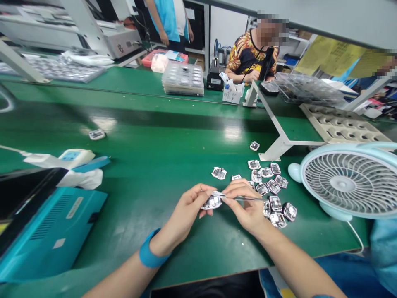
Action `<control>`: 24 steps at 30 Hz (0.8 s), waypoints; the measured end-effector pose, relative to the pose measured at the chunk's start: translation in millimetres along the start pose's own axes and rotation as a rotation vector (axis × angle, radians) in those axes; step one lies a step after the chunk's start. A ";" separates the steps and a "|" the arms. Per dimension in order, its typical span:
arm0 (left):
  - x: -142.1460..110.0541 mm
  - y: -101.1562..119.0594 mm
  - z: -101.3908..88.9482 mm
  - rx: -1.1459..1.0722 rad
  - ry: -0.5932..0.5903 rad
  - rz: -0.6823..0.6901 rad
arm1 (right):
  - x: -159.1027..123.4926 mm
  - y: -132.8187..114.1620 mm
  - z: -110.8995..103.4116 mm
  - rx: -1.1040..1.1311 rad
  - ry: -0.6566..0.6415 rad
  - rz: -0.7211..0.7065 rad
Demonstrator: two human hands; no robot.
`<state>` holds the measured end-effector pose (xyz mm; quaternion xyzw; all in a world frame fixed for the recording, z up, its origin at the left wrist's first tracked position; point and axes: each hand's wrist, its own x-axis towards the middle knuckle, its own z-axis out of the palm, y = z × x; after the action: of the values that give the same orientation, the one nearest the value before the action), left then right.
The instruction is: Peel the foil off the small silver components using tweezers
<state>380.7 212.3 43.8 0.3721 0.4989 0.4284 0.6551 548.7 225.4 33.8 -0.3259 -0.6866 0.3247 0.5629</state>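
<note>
My left hand [186, 211] pinches a small silvery square part [212, 202] between thumb and fingers, just above the green table [149, 165]. My right hand [245, 205] is closed round thin metal tweezers [251, 199], whose tip touches the part's top edge. A blue band [149, 253] circles my left wrist. Several more of the same silvery parts [273, 192] lie in a loose heap right of my hands, with one apart [218, 173] just beyond them.
A pale blue fan [347, 182] stands at the right. A teal machine [49, 231] and a white handheld device [62, 158] sit left. Stacked clear trays [182, 78] and a beige tray [341, 124] lie farther back, where a seated person [251, 54] works. One stray part [97, 134] lies far left.
</note>
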 end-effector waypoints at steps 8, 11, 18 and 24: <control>-0.8 0.4 0.0 0.019 -0.011 -0.035 | 0.8 0.8 0.2 0.046 0.012 0.051; -1.0 1.1 0.4 0.042 -0.027 -0.027 | 0.5 1.5 0.2 0.101 0.032 0.169; 0.3 0.0 -0.2 0.111 -0.043 -0.014 | 0.7 1.2 -0.5 0.148 0.041 0.345; 0.7 -2.0 -1.2 0.089 -0.058 -0.038 | 0.3 -2.1 0.7 0.140 -0.017 0.285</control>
<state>380.0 212.3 41.5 0.4034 0.5054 0.3824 0.6600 547.8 224.4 35.6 -0.3774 -0.6138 0.4510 0.5267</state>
